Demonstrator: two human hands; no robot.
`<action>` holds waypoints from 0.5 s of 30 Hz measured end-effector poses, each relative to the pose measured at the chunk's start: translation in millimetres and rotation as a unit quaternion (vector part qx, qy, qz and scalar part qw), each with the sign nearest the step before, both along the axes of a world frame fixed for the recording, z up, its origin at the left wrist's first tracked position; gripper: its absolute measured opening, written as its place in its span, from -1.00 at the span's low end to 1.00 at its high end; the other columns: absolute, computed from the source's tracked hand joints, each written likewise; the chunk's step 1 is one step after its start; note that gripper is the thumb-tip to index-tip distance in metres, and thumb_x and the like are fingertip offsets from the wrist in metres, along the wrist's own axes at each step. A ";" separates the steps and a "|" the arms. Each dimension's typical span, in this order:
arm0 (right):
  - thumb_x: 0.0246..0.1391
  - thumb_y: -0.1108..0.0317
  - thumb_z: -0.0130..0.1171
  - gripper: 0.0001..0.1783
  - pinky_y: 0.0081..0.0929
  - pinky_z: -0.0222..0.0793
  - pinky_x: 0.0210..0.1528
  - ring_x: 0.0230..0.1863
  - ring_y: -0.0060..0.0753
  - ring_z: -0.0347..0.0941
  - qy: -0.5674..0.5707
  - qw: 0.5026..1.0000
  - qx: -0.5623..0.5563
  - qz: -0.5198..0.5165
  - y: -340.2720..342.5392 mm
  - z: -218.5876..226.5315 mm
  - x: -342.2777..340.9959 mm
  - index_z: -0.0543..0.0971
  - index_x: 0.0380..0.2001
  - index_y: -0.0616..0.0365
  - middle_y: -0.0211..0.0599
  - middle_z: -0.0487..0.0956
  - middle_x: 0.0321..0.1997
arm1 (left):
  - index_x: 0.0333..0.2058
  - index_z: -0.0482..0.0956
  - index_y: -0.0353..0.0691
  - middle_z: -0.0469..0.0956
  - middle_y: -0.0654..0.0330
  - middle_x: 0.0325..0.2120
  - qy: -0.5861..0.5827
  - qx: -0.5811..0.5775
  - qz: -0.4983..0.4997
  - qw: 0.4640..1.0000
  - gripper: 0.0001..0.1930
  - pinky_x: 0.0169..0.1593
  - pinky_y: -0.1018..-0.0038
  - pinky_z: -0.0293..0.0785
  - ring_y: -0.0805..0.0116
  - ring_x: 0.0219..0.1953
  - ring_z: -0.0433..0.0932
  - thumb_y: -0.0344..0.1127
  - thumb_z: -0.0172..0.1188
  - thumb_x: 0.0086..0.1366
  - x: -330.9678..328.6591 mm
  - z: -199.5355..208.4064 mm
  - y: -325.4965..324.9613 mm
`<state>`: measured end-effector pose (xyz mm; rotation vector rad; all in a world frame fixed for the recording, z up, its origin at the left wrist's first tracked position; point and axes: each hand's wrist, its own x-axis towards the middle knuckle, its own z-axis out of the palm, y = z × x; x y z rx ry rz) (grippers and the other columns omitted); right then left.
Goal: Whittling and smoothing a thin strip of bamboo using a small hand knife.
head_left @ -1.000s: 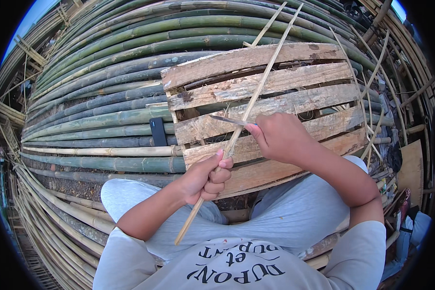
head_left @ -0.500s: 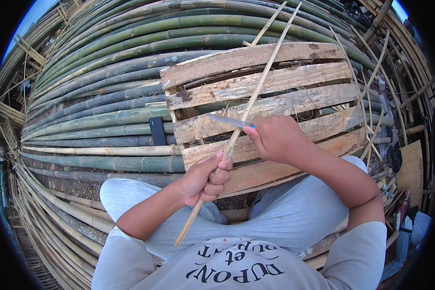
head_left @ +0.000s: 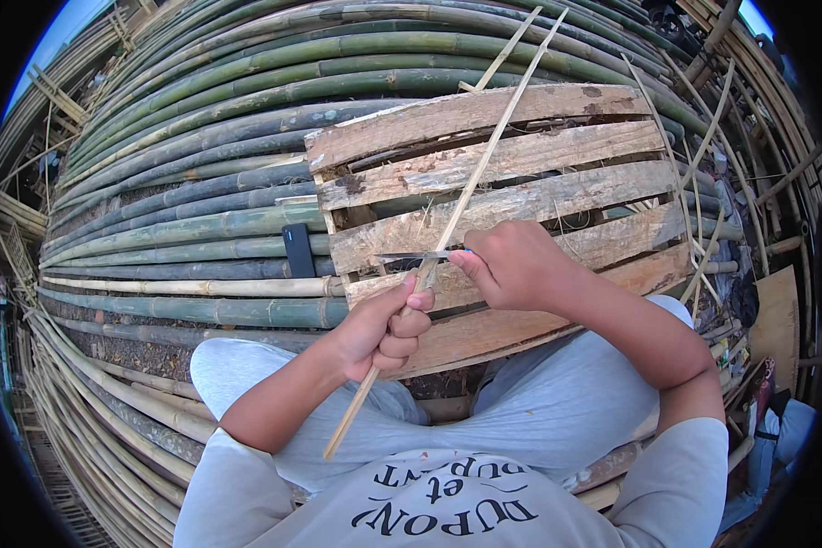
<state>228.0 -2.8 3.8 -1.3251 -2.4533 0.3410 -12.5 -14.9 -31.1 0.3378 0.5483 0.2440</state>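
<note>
A long pale bamboo strip runs slantwise across a slatted wooden pallet, its lower end over my lap. My left hand is closed in a fist around the strip, below the pallet's near left corner. In my right hand is a knife, gripped by its mostly hidden handle, with a little blue showing. The blade points left and lies across the strip, just above my left fist. A lifted sliver seems to stand at the strip beside the blade, though its shape is hard to make out.
Rows of green bamboo poles spread beyond and left of the pallet. A dark phone-like object rests on them. Another split strip lies past the pallet's far edge. Thin strips lean at the right. Paler poles are stacked lower left.
My right hand has drawn the knife down along the strip toward my left fist, and the blade now lies flatter across. My left hand has shifted slightly down and left with the strip.
</note>
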 end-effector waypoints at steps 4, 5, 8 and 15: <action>0.29 0.03 0.00 -0.47 -0.07 0.40 -0.55 -0.64 0.10 0.50 -0.008 0.999 -0.030 -0.017 -10.3 14.9 -9.5 0.54 -0.59 0.24 -0.01 0.49 -0.72 | -0.38 0.22 0.08 -0.02 0.53 -0.68 -0.006 0.003 -0.002 1.000 -0.60 -0.75 0.64 -0.33 0.72 -0.76 -0.18 0.19 -0.32 0.52 -1.2 -2.0 -2.3; 0.29 0.03 0.00 -0.48 -0.07 0.41 -0.54 -0.64 0.10 0.50 -0.002 0.999 -0.040 -0.035 -13.1 16.1 -10.6 0.54 -0.57 0.25 -0.01 0.49 -0.72 | -0.38 0.22 0.08 -0.02 0.53 -0.68 -0.006 -0.006 -0.002 1.000 -0.60 -0.75 0.64 -0.33 0.72 -0.76 -0.19 0.19 -0.32 0.52 -0.3 -1.5 -5.4; 0.30 0.04 -0.02 -0.50 -0.08 0.42 -0.55 -0.64 0.08 0.50 -0.028 0.999 0.013 -0.030 2.4 -7.3 1.2 0.55 -0.54 0.25 -0.03 0.50 -0.72 | -0.38 0.21 0.09 -0.03 0.53 -0.68 0.009 0.000 -0.005 1.000 -0.60 -0.75 0.64 -0.33 0.72 -0.76 -0.18 0.19 -0.33 0.52 2.4 1.9 -7.2; 0.36 0.09 -0.08 -0.51 -0.05 0.33 -0.56 -0.65 0.12 0.45 -0.061 0.990 0.036 -0.120 28.9 10.7 17.4 0.48 -0.57 0.20 -0.04 0.44 -0.74 | -0.39 0.20 0.10 -0.03 0.54 -0.68 -0.001 -0.002 -0.008 1.000 -0.60 -0.75 0.64 -0.32 0.72 -0.76 -0.18 0.20 -0.33 0.52 0.4 0.1 -6.5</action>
